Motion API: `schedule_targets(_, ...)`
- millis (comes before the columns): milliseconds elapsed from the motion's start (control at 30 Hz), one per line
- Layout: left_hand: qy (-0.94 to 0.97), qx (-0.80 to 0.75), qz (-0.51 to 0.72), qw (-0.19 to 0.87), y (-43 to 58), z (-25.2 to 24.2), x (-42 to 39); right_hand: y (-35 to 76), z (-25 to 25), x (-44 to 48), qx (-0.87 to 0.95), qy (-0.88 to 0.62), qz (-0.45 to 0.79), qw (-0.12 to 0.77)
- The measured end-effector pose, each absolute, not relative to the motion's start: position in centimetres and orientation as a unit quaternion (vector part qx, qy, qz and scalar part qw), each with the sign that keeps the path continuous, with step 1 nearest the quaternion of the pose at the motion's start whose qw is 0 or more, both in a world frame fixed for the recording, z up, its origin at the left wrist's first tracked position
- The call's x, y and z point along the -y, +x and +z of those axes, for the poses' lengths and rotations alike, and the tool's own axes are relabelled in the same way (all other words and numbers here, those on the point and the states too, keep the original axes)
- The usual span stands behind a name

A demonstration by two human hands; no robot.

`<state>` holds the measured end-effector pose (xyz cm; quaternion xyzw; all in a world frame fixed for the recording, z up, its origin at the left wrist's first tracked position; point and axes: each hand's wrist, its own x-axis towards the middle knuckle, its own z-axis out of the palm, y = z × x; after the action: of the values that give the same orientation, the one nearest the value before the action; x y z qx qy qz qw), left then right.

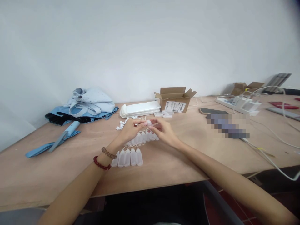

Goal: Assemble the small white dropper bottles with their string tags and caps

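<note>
My left hand (130,130) and my right hand (165,132) meet at the table's middle, fingertips pinched on a small translucent white plastic piece (149,123). A thin cord loop stands up from its top; my fingers hide part of it. Just below my hands lies a row of similar translucent pieces with cord loops (144,137), partly covered by them. Nearer the front edge, several more corded pieces (127,158) lie side by side, close to my left wrist. Small white bits (121,125) are scattered left of my left hand.
Behind my hands are a stack of white packets (140,108), loose translucent pieces (166,113) and an open cardboard box (176,103). A blue umbrella (67,128) and light-blue cloth (93,100) lie left. At right are a phone (213,111), a power strip (243,105) and white cables.
</note>
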<state>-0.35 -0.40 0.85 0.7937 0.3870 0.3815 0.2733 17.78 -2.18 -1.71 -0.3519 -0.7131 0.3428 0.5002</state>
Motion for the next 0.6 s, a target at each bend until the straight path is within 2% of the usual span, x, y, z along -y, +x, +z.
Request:
schedule_targets(100,0.800,-0.402,0.389,0.217,-0.2,0.8,0.6,17.8,-1.7,2.1,0.703,-0.366,0.343,0.504)
schedule_targets(333,0.838,-0.347,0.421,-0.004,0.5,0.8,1.9,17.7,-1.5,2.0,0.667,-0.398,0.364,0.514)
schedule_targets(600,0.872,-0.286,0.393,-0.063,1.0,0.4,2.1,17.7,-1.3,2.3,0.647,-0.394,0.398,0.518)
